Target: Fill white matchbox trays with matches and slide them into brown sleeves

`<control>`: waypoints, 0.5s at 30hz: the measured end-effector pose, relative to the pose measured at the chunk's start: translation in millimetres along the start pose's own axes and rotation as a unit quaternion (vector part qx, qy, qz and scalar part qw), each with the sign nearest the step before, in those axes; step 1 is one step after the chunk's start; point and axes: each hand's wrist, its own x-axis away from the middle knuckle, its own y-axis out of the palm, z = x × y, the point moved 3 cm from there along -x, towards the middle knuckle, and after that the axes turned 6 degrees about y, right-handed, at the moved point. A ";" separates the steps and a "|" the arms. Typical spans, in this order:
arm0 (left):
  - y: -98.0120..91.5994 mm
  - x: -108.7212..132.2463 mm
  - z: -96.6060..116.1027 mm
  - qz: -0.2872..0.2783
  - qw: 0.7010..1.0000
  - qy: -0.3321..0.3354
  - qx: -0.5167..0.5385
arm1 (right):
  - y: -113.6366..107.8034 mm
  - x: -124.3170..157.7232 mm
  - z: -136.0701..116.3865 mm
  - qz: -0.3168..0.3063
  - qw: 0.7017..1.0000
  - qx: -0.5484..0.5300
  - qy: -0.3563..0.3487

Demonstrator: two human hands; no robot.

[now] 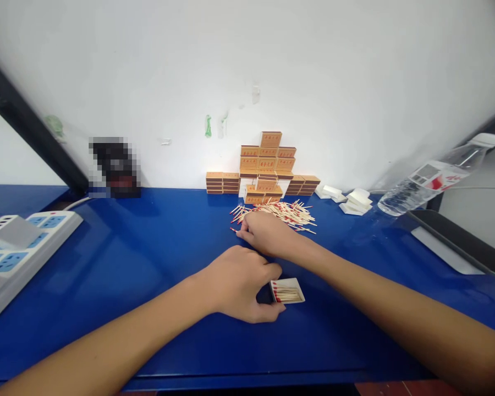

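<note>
My left hand (243,283) grips a small white matchbox tray (302,298) by its left end, thumb and fingers on opposite sides. Several red-tipped matches (287,293) lie side by side in the tray. Farther back, my right hand (267,231) is pinched at the left front of a loose heap of matches (295,213). A single match (233,230) pokes out at its fingertips, most of it hidden by the fingers. Right behind the heap stand stacked matchboxes (267,164) with orange-brown labels.
White empty-looking trays (357,202) lie to the right of the stack. A clear water bottle (433,176) leans at the far right, above a dark flat object (457,242). A power strip (33,242) lies on the left of the blue table (148,247). A white wall closes the back.
</note>
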 end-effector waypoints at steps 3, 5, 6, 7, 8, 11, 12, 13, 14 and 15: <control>-3.1 2.2 -2.5 0.000 1.000 -0.009 0.002 | -3.6 4.0 9.0 -0.022 1.000 0.005 -0.020; -6.3 3.8 -7.1 0.002 1.000 -0.024 0.004 | -13.3 11.4 22.2 -0.027 0.999 0.006 -0.025; -8.4 4.5 -10.5 0.004 0.999 -0.036 0.006 | -19.9 16.6 30.6 -0.026 0.999 0.003 -0.025; -10.7 5.0 -14.2 0.006 0.999 -0.046 0.009 | -26.8 22.8 39.5 -0.030 0.999 -0.002 -0.026; -13.3 5.4 -18.5 0.008 0.998 -0.060 0.010 | -33.0 29.7 47.9 -0.040 0.998 -0.014 -0.037; -20.9 5.2 -31.4 0.010 0.994 -0.102 0.031 | -42.3 50.4 67.1 -0.106 0.988 -0.082 -0.074; -23.0 4.8 -35.0 0.012 0.992 -0.115 0.039 | -42.3 55.8 70.7 -0.113 0.986 -0.090 -0.078; -24.4 4.2 -37.9 0.010 0.991 -0.124 0.048 | -40.8 60.1 72.2 -0.111 0.987 -0.087 -0.081; -25.4 3.6 -40.0 0.012 0.990 -0.131 0.054 | -38.1 63.2 71.7 -0.104 0.988 -0.077 -0.083; -25.7 3.0 -41.4 0.013 0.989 -0.135 0.060 | -34.4 65.3 69.1 -0.098 0.989 -0.066 -0.087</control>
